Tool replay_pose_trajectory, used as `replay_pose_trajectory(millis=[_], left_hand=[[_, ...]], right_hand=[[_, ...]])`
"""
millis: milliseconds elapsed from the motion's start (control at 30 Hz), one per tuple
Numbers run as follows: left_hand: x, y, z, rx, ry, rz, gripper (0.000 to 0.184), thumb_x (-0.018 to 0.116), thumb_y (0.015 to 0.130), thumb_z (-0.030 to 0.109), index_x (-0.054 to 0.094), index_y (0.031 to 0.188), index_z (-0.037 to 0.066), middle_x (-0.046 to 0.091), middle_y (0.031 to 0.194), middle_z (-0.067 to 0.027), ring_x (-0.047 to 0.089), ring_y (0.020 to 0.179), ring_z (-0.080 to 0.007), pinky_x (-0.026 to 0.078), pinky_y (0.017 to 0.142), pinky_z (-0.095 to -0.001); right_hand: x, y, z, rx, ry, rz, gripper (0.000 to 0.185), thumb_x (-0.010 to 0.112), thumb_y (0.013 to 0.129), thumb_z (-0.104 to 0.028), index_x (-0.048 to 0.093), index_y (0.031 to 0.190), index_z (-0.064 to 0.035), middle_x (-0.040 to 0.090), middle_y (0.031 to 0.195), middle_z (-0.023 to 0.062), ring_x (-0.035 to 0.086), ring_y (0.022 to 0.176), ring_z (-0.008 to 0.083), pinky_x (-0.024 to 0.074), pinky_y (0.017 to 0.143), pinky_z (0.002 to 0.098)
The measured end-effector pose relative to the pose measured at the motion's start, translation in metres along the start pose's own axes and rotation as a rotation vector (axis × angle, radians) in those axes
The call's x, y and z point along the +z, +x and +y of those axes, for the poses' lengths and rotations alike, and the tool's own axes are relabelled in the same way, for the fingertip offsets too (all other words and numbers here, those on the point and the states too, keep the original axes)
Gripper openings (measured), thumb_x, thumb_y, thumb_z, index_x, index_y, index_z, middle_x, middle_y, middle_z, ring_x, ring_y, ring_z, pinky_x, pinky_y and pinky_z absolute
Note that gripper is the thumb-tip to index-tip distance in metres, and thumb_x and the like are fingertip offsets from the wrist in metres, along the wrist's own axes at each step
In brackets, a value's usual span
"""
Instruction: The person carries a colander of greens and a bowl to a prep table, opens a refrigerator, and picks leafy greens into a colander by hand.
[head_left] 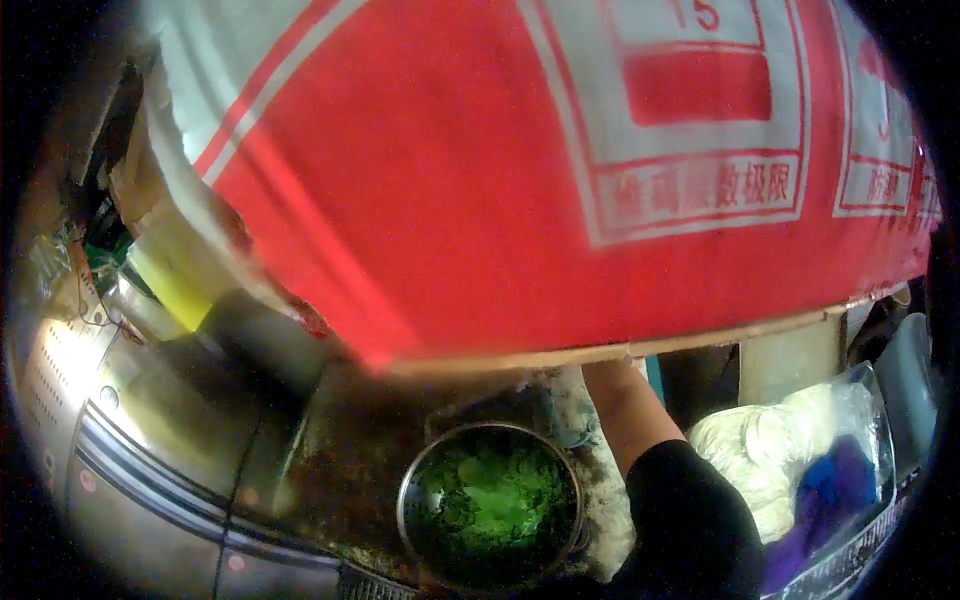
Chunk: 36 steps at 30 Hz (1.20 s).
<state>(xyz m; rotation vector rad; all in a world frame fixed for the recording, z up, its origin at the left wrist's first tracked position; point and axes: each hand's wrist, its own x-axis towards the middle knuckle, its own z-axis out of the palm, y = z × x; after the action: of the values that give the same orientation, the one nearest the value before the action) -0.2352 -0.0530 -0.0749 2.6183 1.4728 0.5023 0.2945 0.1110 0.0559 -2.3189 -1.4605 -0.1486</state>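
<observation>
A large red and white cardboard carton [420, 220] with printed Chinese characters fills the upper part of the view, very close to the camera. My right forearm [635, 415], in a black sleeve, reaches up to the carton's lower edge. Behind that edge my right hand is hidden, so its fingers and anything they hold cannot be seen. Below the carton and left of the forearm stands a round metal pot [405, 500] with green leafy vegetables [505, 495] in it. Of my left hand nothing can be made out.
On the right, a clear plastic container [885, 440] holds pale cream bundles [765, 450] and a blue and purple cloth-like item [825, 500]. A stainless steel cabinet or counter [160, 500] runs along the left. Around the pot the surface [350, 470] looks dark and stained.
</observation>
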Motion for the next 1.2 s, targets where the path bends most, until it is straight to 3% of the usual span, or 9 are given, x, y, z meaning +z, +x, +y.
replay_pose_trajectory(millis=[533,767,867,933,1000,1033,1067,1100,1200], left_hand=[[-0.021,0.006,-0.011,0.015,0.077,0.042,0.054,0.062,0.074,0.021,0.045,0.123,0.003,0.049,0.12,-0.0161,0.047,0.108,-0.0308,0.038,0.093,-0.0439],[-0.085,0.025,-0.058,0.198,0.225,0.234,0.057,0.064,0.072,0.019,0.044,0.123,0.002,0.049,0.119,-0.0164,0.047,0.108,-0.0301,0.038,0.093,-0.0436],[-0.143,0.087,-0.058,0.314,0.288,0.347,0.058,0.064,0.071,0.018,0.044,0.123,0.001,0.049,0.118,-0.0165,0.047,0.107,-0.0298,0.037,0.093,-0.0435],[-0.165,0.156,-0.032,0.279,0.228,0.287,0.066,0.065,0.068,0.011,0.04,0.128,0.0,0.047,0.125,-0.0184,0.043,0.112,-0.0315,0.03,0.099,-0.0448],[-0.167,0.222,-0.005,0.215,0.085,0.143,0.066,0.068,0.072,0.009,0.039,0.13,0.0,0.044,0.131,-0.0184,0.04,0.121,-0.0315,0.029,0.103,-0.0432],[-0.147,0.262,-0.008,0.208,-0.115,0.088,0.065,0.067,0.076,0.012,0.037,0.133,0.0,0.041,0.135,-0.0172,0.037,0.125,-0.0303,0.028,0.105,-0.0423],[-0.127,0.298,-0.009,0.182,-0.31,0.024,0.066,0.067,0.08,0.016,0.035,0.135,0.0,0.038,0.139,-0.0161,0.034,0.129,-0.029,0.026,0.108,-0.0414],[-0.121,0.326,0.014,0.042,-0.354,-0.153,0.067,0.063,0.087,0.024,0.029,0.14,0.001,0.032,0.144,-0.0135,0.029,0.133,-0.0256,0.024,0.11,-0.0391],[-0.074,0.425,0.04,-0.005,-0.557,-0.3,0.068,0.055,0.09,0.04,0.028,0.14,0.002,0.034,0.143,-0.0125,0.034,0.13,-0.0243,0.028,0.107,-0.0387]], right_hand=[[0.003,0.016,-0.008,0.006,0.042,-0.044,0.06,0.061,0.079,-0.042,0.045,0.127,-0.0108,0.049,0.123,0.0146,0.05,0.108,0.0329,0.0444,0.09,0.044],[0.027,0.002,-0.01,0.048,0.163,0.019,0.059,0.063,0.077,-0.042,0.049,0.124,-0.0096,0.053,0.119,0.0152,0.053,0.106,0.0341,0.0464,0.089,0.045],[0.037,-0.013,-0.021,0.123,0.388,0.071,0.058,0.064,0.077,-0.041,0.05,0.123,-0.0081,0.054,0.119,0.0164,0.054,0.106,0.0344,0.0468,0.089,0.0447],[0.05,-0.022,-0.023,0.243,0.661,0.084,0.058,0.065,0.076,-0.039,0.051,0.122,-0.0056,0.055,0.119,0.0186,0.055,0.106,0.0345,0.0466,0.09,0.0436],[0.057,-0.016,-0.005,0.397,0.927,0.148,0.058,0.066,0.076,-0.037,0.052,0.122,-0.0031,0.055,0.12,0.0207,0.056,0.107,0.0345,0.0463,0.09,0.0425],[0.064,-0.02,0.007,0.475,1.058,0.176,0.058,0.066,0.076,-0.036,0.053,0.121,-0.0019,0.056,0.12,0.0218,0.056,0.107,0.0346,0.0462,0.091,0.042],[0.063,-0.026,0.027,0.365,1.192,0.068,0.06,0.066,0.076,-0.038,0.052,0.122,-0.0009,0.057,0.118,0.0221,0.057,0.107,0.0352,0.0456,0.091,0.0418],[0.071,-0.032,0.033,0.393,1.201,0.069,0.061,0.065,0.077,-0.04,0.052,0.122,-0.0004,0.057,0.118,0.0226,0.056,0.107,0.0356,0.0454,0.092,0.0416],[0.093,-0.03,0.039,0.602,1.022,0.168,0.062,0.062,0.079,-0.043,0.052,0.122,0.0004,0.056,0.119,0.0241,0.056,0.108,0.0365,0.0452,0.092,0.0413]])
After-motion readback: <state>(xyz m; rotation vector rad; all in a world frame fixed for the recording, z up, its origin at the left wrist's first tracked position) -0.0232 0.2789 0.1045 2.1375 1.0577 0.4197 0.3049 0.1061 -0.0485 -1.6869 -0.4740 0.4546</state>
